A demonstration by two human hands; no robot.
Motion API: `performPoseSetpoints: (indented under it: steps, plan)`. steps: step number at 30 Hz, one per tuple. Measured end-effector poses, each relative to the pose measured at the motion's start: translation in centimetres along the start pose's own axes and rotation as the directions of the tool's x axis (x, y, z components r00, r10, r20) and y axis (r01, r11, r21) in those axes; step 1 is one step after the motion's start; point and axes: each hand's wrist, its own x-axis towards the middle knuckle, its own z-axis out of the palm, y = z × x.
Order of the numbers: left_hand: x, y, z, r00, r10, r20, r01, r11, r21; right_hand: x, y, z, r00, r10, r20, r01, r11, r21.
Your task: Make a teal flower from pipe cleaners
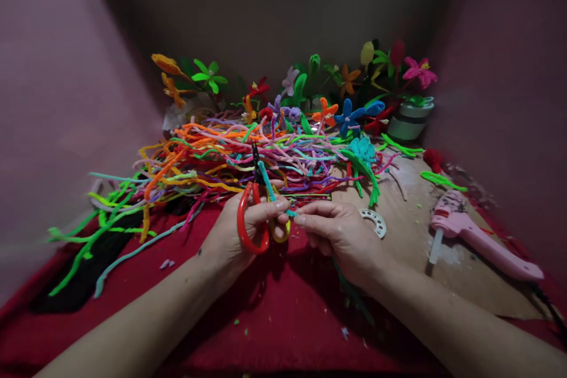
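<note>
My left hand (241, 227) is closed around a pair of scissors with a red loop handle (253, 218) and a yellow loop; their dark tip points away from me. The same hand pinches a turquoise pipe cleaner (266, 180) between thumb and fingers, one end sticking up beside the scissors. Close by, my right hand (339, 233) pinches the turquoise strand at its other side, the fingertips almost meeting the left ones. Below the right palm a darker green-blue length (354, 292) hangs down, partly hidden and blurred.
Behind my hands lies a heap of colourful pipe cleaners (212, 153). Pipe-cleaner flowers (348, 117) and a pale jar (410, 120) stand at the back. On the right, a pink glue gun (482, 242) and a white holed ring piece (374, 221) rest on cardboard (411, 212).
</note>
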Motion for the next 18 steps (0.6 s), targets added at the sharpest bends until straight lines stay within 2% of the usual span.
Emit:
performPoseSetpoints:
  steps: [4,8,10,12,14,15,16,18]
  plan:
    - [-0.4,0.5,0.2,0.999,0.027,-0.039,-0.025,0.998,0.06,0.0,0.3,-0.1,0.998,-0.06,0.017,0.06,0.998,0.02]
    - [-0.6,0.6,0.5,0.997,0.047,-0.053,-0.041,0.992,0.117,0.2,0.5,-0.2,0.999,-0.024,0.022,0.022,0.996,0.092]
    - [-0.6,0.8,0.3,0.997,0.057,-0.055,-0.043,0.972,0.229,0.3,0.5,-0.4,1.0,-0.022,0.0,0.022,0.995,0.097]
    - [-0.5,1.2,-0.4,0.992,0.113,-0.061,-0.078,0.906,0.417,0.3,0.3,-0.5,0.998,-0.048,-0.046,0.051,0.997,0.064]
    - [-0.4,1.8,-1.6,0.965,0.255,-0.057,-0.163,0.759,0.631,0.3,0.0,-0.6,0.988,-0.108,-0.112,0.109,0.994,-0.003]
    - [-0.4,2.2,-2.2,0.93,0.364,-0.047,-0.215,0.646,0.733,0.2,-0.2,-0.7,0.978,-0.149,-0.147,0.143,0.989,-0.049]
    - [-0.4,2.5,-2.9,0.899,0.438,0.02,-0.261,0.499,0.826,0.1,-0.5,-0.8,0.966,-0.191,-0.176,0.175,0.979,-0.103]
    - [-0.5,3.1,-3.9,0.846,0.494,0.201,-0.299,0.126,0.946,0.0,-0.9,-0.9,0.94,-0.258,-0.225,0.212,0.954,-0.212]
